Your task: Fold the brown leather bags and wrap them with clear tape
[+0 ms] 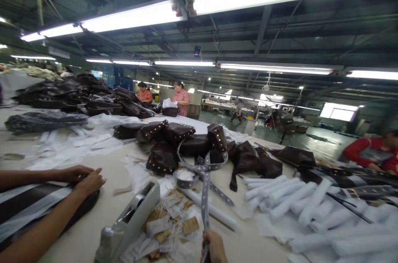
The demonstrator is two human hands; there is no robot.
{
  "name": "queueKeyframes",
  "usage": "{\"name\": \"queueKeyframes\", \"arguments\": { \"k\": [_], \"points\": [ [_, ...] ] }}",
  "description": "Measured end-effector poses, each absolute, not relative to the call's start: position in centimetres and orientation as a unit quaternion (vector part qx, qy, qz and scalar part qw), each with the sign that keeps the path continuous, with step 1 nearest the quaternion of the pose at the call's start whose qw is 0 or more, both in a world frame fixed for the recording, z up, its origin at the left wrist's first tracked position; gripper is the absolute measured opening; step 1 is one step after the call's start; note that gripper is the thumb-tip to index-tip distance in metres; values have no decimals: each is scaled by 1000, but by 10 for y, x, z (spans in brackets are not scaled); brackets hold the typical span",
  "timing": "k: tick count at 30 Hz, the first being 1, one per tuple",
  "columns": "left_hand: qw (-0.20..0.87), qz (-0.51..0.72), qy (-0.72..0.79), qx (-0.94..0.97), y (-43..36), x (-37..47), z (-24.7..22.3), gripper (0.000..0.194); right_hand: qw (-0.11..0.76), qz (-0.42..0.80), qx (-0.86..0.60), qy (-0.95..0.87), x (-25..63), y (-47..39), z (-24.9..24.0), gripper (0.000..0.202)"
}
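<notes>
At the bottom middle, a hand that looks like my right hand [214, 247] is closed around a grey strap with pale dots [205, 200]. The strap runs upward from the fist to a looped part lying over dark brown leather bags with gold studs [162, 157]. I do not see my left hand. Left of my fist lie loose paper tags [174, 217] in brown and white and a grey tape dispenser [130, 217]. A roll of tape [185, 180] is beside the strap.
A co-worker's two hands [83, 180] rest on a dark bag with white stripes at left. White paper rolls [289, 200] lie right. A large bag heap [71, 95] stands at back left. A person in red [367, 151] is at right; others work beyond.
</notes>
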State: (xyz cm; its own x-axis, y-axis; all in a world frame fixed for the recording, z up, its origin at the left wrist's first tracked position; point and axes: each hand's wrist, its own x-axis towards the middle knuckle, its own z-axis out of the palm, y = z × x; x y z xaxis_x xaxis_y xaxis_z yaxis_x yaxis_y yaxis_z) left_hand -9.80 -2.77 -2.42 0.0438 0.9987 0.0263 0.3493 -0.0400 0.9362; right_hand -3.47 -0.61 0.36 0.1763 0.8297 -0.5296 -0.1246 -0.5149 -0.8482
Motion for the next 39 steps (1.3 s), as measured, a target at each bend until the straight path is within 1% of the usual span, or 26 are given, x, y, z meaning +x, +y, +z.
{"name": "queueKeyframes", "arguments": {
  "k": [2,5,6,8,10,13,15,16,19,20,21,24,25,28,30,33,39],
  "points": [
    [389,398,579,596,-17,-81,-30,11,417,576,-649,-270,-39,-4,-1,32],
    [342,378,649,565,-8,-54,-40,2,425,575,-644,-273,-46,-4,-4,27],
    [324,370,673,553,-6,-46,-42,3,425,578,-640,-275,-47,-5,-4,26],
    [304,356,703,535,-4,-36,-43,11,424,590,-628,-279,-47,-7,0,23],
    [301,361,703,534,-3,-32,-39,16,425,602,-612,-287,-45,-10,5,21],
    [303,392,678,543,-13,-37,-29,18,429,618,-585,-303,-46,-16,14,19],
    [355,387,671,523,-31,-48,-24,20,427,628,-570,-314,-49,-21,19,21],
    [392,374,673,504,-43,-55,-23,24,423,633,-565,-319,-50,-24,21,21],
    [509,364,630,460,-85,-80,-16,51,406,652,-548,-331,-49,-30,27,23],
    [541,386,594,453,-96,-87,-12,57,401,658,-542,-335,-48,-31,28,24],
    [568,412,562,438,-105,-93,-6,60,396,665,-536,-339,-46,-32,30,25],
    [610,446,535,377,-114,-104,11,62,375,678,-521,-359,-41,-33,33,31],
    [618,448,536,359,-114,-105,15,67,367,678,-519,-370,-39,-33,34,33],
    [629,463,535,323,-111,-108,20,95,340,665,-522,-413,-33,-37,34,34],
    [623,471,536,320,-109,-109,19,109,320,651,-526,-444,-30,-40,34,29],
    [621,469,525,344,-106,-111,18,113,296,632,-530,-481,-26,-42,35,24],
    [635,428,485,422,-108,-121,10,108,290,585,-535,-537,-31,-47,30,18]
  ]
}}
